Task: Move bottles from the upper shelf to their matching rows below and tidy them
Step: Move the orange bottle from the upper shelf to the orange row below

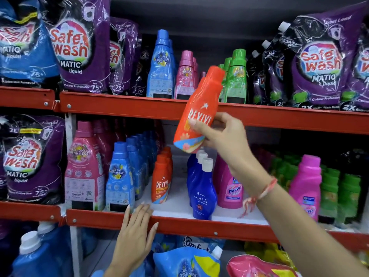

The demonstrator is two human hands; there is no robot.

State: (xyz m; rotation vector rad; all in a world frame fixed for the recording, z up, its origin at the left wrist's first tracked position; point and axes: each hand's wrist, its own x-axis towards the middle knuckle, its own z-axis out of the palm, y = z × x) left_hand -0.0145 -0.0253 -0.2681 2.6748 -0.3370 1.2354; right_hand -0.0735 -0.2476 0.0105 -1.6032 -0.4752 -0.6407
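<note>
The orange Revive bottle (196,108) is mid-transfer, tilted with its cap toward one o'clock in front of the upper shelf (123,105) edge. Going left to right: the left hand (137,226) rests flat, fingers spread, on the lower shelf (199,226) lip; the Revive row (162,176) stands at eleven o'clock from it; the right hand (221,134) pinches the bottle's lower body. Next, I judge, it must be lowered upright to that row's front.

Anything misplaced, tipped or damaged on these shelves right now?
Nothing looks spilled or damaged. The only thing off upright is the orange Revive bottle, tilted in the right hand in front of the upper shelf edge, above its matching Revive row below. The left hand rests on the lower shelf edge.
</note>
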